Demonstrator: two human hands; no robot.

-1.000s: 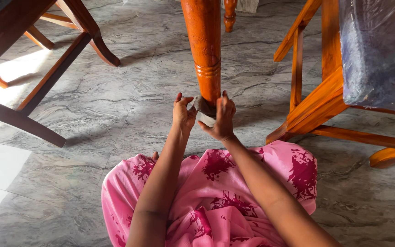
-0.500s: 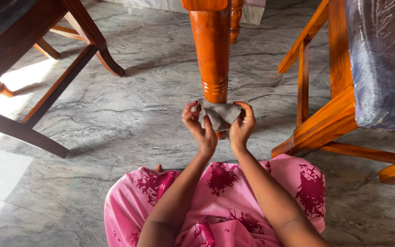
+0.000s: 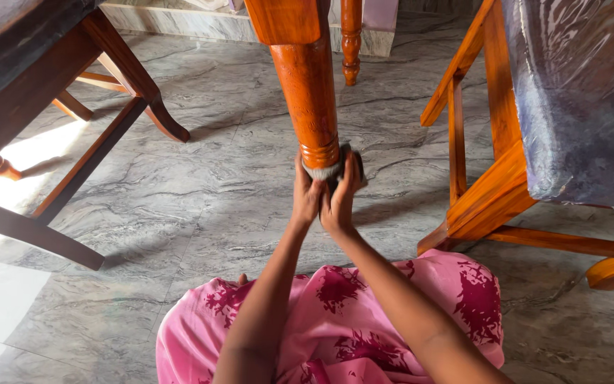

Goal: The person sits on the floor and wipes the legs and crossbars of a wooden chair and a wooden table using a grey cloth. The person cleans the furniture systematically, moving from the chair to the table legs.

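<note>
1. Wiping in progress at the foot of the turned wooden leg of the desk; grey cloth wrapped round the lowest part, just under the ringed collar.
2. Judged partly done: cloth only at the bottom; upper shaft glossy, but cannot tell whether wiped.
3. Left hand and right hand pressed side by side, fingers closed on the cloth, clamping it against the leg.
4. Both forearms stretched forward, nearly straight, meeting at the wrists above a pink patterned garment.
5. Grey marble floor beneath; orange wooden chair to the right, dark furniture to the left, both well apart from the hands.
</note>
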